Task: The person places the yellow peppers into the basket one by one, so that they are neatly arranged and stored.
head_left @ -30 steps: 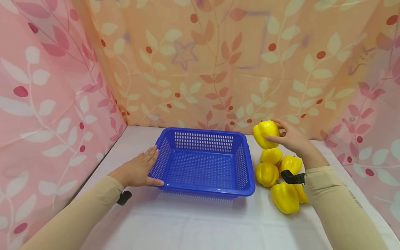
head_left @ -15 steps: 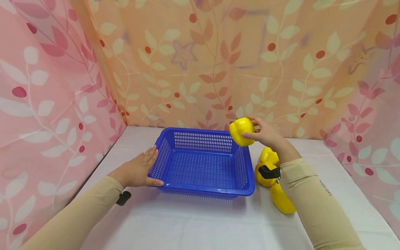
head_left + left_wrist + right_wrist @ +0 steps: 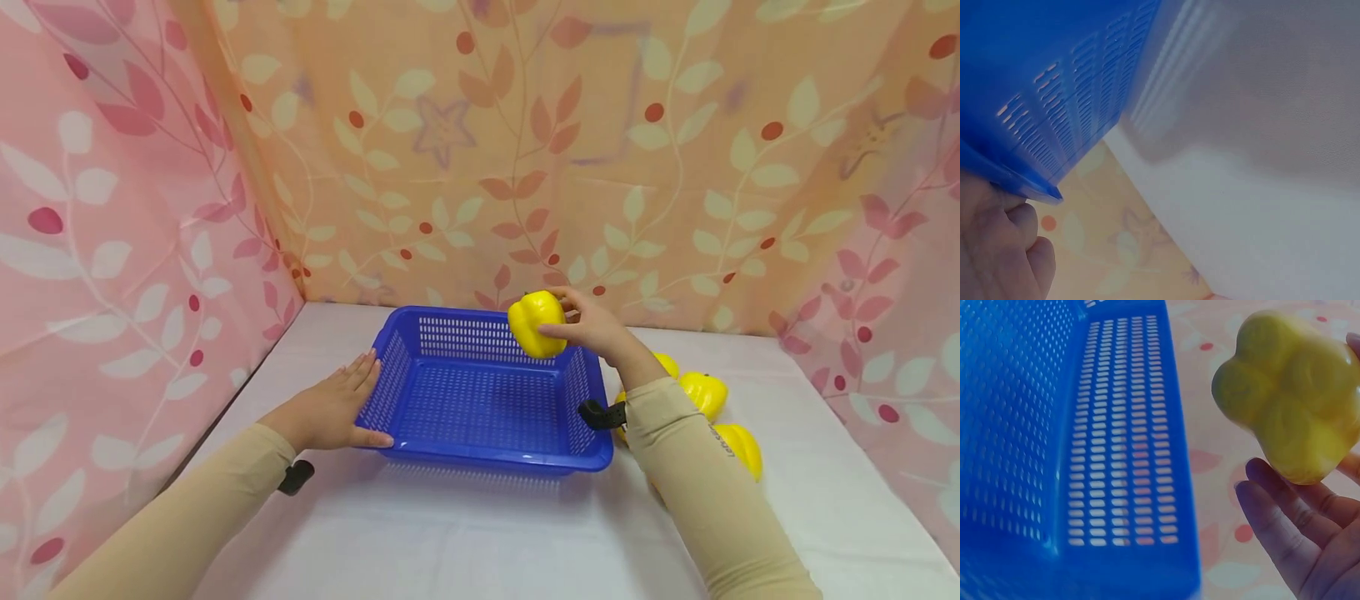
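A yellow bell pepper (image 3: 536,323) is up in the air over the far right part of the blue plastic basket (image 3: 480,408). My right hand (image 3: 598,332) grips it from the right side, thumb in front and fingers behind. In the right wrist view the lobed bottom of the pepper (image 3: 1291,394) faces the camera, beside the slotted basket wall (image 3: 1122,437). My left hand (image 3: 333,404) rests on the basket's left rim with fingers stretched out. Part of that hand (image 3: 997,244) shows against the rim in the left wrist view.
Several more yellow peppers (image 3: 705,393) lie on the white cloth (image 3: 450,542) right of the basket, partly hidden by the right forearm. Patterned curtains (image 3: 450,208) enclose the table at the back and both sides.
My right hand has carried the pepper leftward, from above the other peppers to over the basket. My left hand and the basket have stayed put.
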A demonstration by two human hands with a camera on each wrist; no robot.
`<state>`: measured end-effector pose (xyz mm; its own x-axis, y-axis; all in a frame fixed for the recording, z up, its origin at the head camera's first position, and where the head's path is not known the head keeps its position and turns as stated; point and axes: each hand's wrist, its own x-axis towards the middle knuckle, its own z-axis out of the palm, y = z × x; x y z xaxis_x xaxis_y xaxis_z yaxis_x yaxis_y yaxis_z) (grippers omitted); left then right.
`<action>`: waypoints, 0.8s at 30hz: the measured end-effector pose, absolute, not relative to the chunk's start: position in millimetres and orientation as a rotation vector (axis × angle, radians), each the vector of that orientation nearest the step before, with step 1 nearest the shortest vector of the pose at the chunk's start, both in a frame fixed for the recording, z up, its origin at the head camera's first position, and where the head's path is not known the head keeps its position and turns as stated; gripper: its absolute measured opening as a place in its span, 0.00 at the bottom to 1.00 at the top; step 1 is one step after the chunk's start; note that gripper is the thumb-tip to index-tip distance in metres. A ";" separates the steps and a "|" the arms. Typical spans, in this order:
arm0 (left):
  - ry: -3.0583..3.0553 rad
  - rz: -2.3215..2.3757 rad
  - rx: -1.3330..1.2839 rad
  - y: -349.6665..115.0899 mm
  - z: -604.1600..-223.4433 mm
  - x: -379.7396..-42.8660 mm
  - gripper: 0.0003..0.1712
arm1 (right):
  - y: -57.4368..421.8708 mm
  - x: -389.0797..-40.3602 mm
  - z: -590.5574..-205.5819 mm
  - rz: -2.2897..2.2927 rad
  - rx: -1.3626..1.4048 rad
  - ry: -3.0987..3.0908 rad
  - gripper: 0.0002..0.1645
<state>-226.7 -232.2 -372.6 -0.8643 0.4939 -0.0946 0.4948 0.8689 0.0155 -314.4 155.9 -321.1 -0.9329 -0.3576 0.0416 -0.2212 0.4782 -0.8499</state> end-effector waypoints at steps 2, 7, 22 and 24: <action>2.944 -0.011 0.780 -233.3 -372.2 -226.0 0.69 | 149.3 -317.0 -324.4 -1.474 -0.529 2.551 0.41; 2.944 -0.017 0.777 -234.9 -373.5 -225.7 0.71 | 133.1 -321.9 -331.1 -1.438 -0.568 2.551 0.40; 2.946 -0.035 0.781 -232.8 -371.8 -225.9 0.72 | 99.9 -330.7 -349.5 -1.406 -0.565 2.550 0.38; 2.947 -0.040 0.788 -232.5 -372.3 -226.1 0.71 | 96.4 -331.4 -351.4 -1.381 -0.556 2.573 0.39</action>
<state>-226.1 -232.5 -372.3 -0.8627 0.4968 -0.0946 0.4992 0.8665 -0.0015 -331.4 96.4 -351.4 -0.9163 -0.3996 0.0270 -0.2433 0.5019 -0.8300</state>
